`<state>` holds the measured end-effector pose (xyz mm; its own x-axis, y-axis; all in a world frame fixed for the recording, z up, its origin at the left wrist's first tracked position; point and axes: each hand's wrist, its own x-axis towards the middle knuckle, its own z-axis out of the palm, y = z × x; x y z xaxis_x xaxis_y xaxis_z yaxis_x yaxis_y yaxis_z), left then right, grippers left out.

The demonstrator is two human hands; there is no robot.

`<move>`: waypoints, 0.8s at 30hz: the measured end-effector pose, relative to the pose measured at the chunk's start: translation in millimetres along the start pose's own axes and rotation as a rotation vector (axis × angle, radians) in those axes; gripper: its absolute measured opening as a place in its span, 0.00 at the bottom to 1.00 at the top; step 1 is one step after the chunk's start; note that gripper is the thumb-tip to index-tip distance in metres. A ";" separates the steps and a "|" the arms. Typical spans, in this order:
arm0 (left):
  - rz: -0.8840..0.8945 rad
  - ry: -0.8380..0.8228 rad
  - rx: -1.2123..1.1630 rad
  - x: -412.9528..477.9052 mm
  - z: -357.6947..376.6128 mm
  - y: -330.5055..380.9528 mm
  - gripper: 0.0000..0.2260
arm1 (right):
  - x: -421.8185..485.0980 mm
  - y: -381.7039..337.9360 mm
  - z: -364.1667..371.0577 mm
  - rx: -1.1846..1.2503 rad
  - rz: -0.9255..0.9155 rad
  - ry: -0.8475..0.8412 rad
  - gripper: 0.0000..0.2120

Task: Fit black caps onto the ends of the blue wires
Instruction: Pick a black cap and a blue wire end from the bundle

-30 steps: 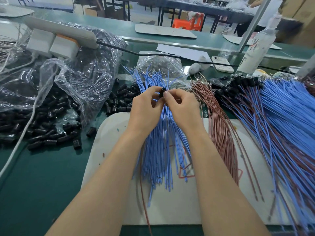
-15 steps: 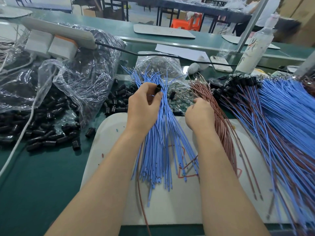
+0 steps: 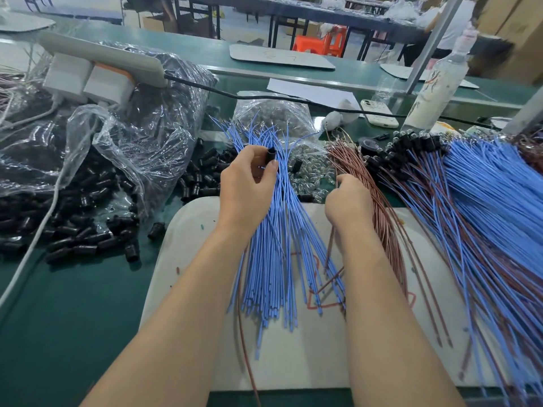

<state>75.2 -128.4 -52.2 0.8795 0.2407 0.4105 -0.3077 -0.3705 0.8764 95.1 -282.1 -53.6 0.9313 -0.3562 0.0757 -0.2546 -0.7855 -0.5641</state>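
My left hand [image 3: 246,186] pinches a black cap [image 3: 271,155] above a fan of blue wires [image 3: 276,259] lying on a white board [image 3: 293,362]. My right hand [image 3: 349,201] lies to the right, fingers curled down at the brown wires [image 3: 379,207]; what the fingertips hold is hidden. Loose black caps [image 3: 73,236] are heaped at the left, spilling from a clear bag [image 3: 123,148]. Capped blue and brown wires [image 3: 484,201] pile up at the right.
A power strip [image 3: 102,63] with plugs and a black cable sits on the bags at the back left. A small bag of clear parts [image 3: 273,116], a phone [image 3: 379,113] and a bottle [image 3: 435,86] stand behind the wires. The green bench [image 3: 58,318] surrounds the board.
My hands have parted: the right one left the cap and dropped right onto the brown wires. My left hand keeps the black cap and has stayed nearly still.
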 end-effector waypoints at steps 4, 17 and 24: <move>0.005 -0.001 -0.001 0.4 -0.3 -0.4 0.06 | 3.1 0.6 2.3 -0.061 -0.005 -0.004 0.20; -0.003 -0.011 -0.012 -0.9 -0.8 -0.5 0.06 | 5.6 3.3 9.4 -0.158 -0.023 -0.015 0.23; -0.014 -0.015 -0.014 -0.6 -0.8 0.1 0.07 | 8.7 11.4 7.8 0.164 -0.038 0.149 0.19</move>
<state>74.4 -127.9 -52.2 0.8890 0.2325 0.3945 -0.3003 -0.3544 0.8856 102.3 -290.2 -65.8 0.8875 -0.4082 0.2136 -0.1627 -0.7114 -0.6837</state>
